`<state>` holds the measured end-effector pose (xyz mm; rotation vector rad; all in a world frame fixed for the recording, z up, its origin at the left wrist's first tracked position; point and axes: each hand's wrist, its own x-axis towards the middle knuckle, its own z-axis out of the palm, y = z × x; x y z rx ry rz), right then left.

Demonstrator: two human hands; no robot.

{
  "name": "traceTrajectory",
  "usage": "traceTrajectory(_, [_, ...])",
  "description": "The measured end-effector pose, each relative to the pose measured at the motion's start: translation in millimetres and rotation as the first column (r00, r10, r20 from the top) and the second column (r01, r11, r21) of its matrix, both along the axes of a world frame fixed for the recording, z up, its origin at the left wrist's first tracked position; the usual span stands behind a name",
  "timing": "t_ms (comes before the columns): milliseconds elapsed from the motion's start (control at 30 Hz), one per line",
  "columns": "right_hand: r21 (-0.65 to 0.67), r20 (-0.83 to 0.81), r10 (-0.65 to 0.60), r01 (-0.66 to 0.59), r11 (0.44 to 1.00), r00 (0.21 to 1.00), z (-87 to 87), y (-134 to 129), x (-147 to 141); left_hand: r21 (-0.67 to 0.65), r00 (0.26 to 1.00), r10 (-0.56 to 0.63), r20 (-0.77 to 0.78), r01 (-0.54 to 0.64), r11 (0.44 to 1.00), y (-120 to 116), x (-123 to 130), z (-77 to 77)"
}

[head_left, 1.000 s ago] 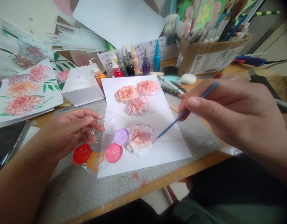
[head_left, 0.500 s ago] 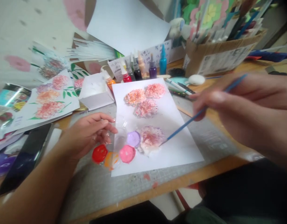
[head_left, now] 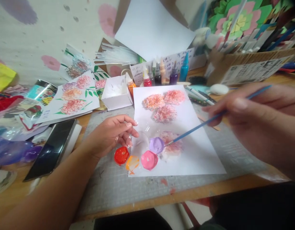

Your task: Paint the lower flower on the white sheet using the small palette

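Observation:
Between the thumb and fingers of my right hand [head_left: 253, 118] is a thin blue paintbrush [head_left: 200, 125]. Its tip is at the edge of the lilac paint well in a clear plastic palette [head_left: 140, 142]. My left hand [head_left: 118, 132] grips this palette by its far left side. Red, orange, pink and lilac paint fill its wells. Under it lies a white sheet of paper [head_left: 197, 153], with pink and orange painted blossoms [head_left: 164, 113] in its upper half. A paler purplish-pink blossom [head_left: 175, 143] sits lower, partly hidden by the palette and brush.
Small paint bottles [head_left: 157, 75] line the back beside a white box [head_left: 117, 95]. A finished flower painting [head_left: 72, 99] and a black phone [head_left: 53, 147] lie at left. A cardboard box [head_left: 253, 65] of pens stands back right. A grey cutting mat [head_left: 109, 191] covers the desk.
The brush tip has gone from the lower blossom on the paper to the lilac paint well. The whole view has shifted, so everything appears further right. Both hands keep their holds.

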<state>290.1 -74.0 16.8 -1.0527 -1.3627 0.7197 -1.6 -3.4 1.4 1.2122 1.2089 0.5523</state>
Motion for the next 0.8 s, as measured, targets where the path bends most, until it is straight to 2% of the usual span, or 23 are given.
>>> traceTrajectory(67, [-0.018,-0.063,-0.071,0.07,0.997,0.995,0.4,2,6,0.001,1.0,0.018,-0.01,-0.018,1.0,1,-1,-0.1])
traceTrajectory(133, [-0.036,-0.046,-0.117,0.115,0.993,0.992,0.0,4,12,0.006,0.999,0.041,-0.027,-0.041,0.999,2,0,0.4])
traceTrajectory(300, [-0.045,0.068,-0.023,0.026,0.999,0.997,-2.0,4,18,0.013,0.996,0.076,-0.056,-0.076,0.997,2,2,3.7])
traceTrajectory(433, [-0.074,0.151,-0.015,0.026,0.997,0.988,-1.7,3,20,0.001,0.996,0.062,-0.059,-0.063,0.998,2,3,4.5])
traceTrajectory(800, [-0.063,0.128,0.009,-0.001,0.998,0.992,0.4,2,16,0.006,0.992,0.07,-0.102,-0.07,0.998,3,2,6.0])
